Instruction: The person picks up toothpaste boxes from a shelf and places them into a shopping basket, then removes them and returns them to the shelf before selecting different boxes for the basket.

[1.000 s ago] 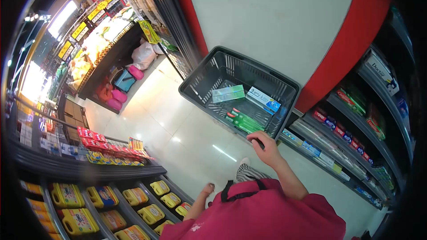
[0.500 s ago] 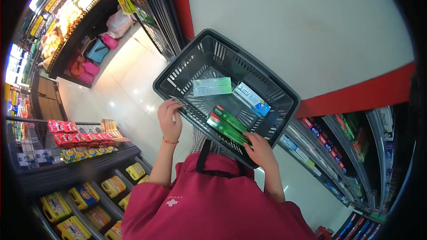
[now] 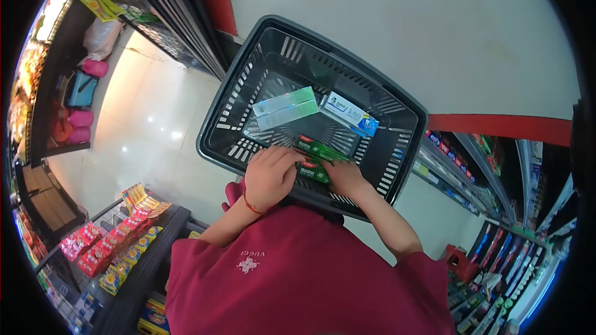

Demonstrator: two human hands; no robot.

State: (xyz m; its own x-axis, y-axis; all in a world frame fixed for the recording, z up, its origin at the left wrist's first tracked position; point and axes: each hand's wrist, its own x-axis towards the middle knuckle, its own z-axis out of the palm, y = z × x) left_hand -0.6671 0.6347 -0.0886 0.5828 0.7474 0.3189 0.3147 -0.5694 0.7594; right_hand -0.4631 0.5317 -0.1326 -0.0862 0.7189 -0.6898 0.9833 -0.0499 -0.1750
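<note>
A dark grey shopping basket [image 3: 363, 65] is tilted in front of my body. Inside it, two green boxes [image 3: 321, 149] lie near the edge closest to me, beside a silver-green pair of boxes [image 3: 285, 108] and a white-and-blue box [image 3: 349, 113]. My left hand [image 3: 272, 175] reaches over the near rim with its fingers curled at the left end of the green boxes. My right hand [image 3: 343, 177] has its fingers closed on the right part of the nearer green box. Whether my left fingers grip a box is hidden.
Snack packets [image 3: 118, 242] hang on a rack at the lower left. Stocked shelves [image 3: 484, 167] stand at the right under a red-edged wall [image 3: 503, 125]. Pink and blue items [image 3: 81, 90] sit on the floor at the upper left.
My left hand has moved from the basket's left rim to the green boxes. My right hand has shifted left along them. The view has turned, and the basket appears closer.
</note>
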